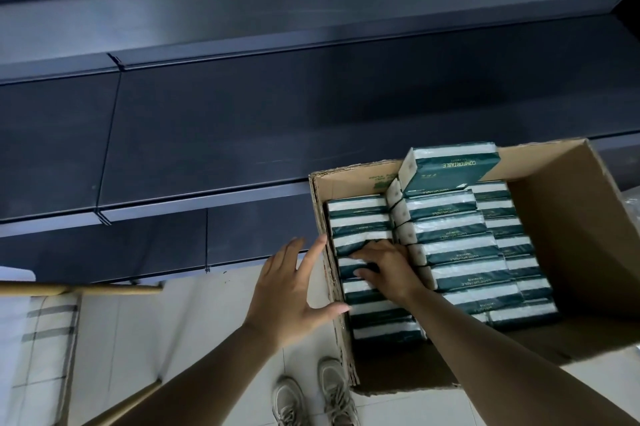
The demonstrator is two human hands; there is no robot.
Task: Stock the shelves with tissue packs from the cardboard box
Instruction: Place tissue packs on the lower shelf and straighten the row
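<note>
The cardboard box (571,217) sits open on the pale tiled floor (214,321) in front of the dark blue shelves (242,134), its brown flaps folded outward and its left wall ragged along the corrugated edge. Inside, the tissue packs (450,252) stand on edge in close rows, each one dark green with a white, slightly crinkled plastic band along its upper side and small pale lettering on the green. One pack (450,169) rises above the rest at the far end of the box, tilted, showing its broad green face with the word COMFORTABLE upside down. The right hand (384,269) reaches into the left row, its fingers curled down around a pack (356,245) there. The left hand (294,290) is just outside the box, fingers straight and spread apart, with the thumb touching the top of the left wall. Two light sneakers (311,394) show at the bottom edge.
</note>
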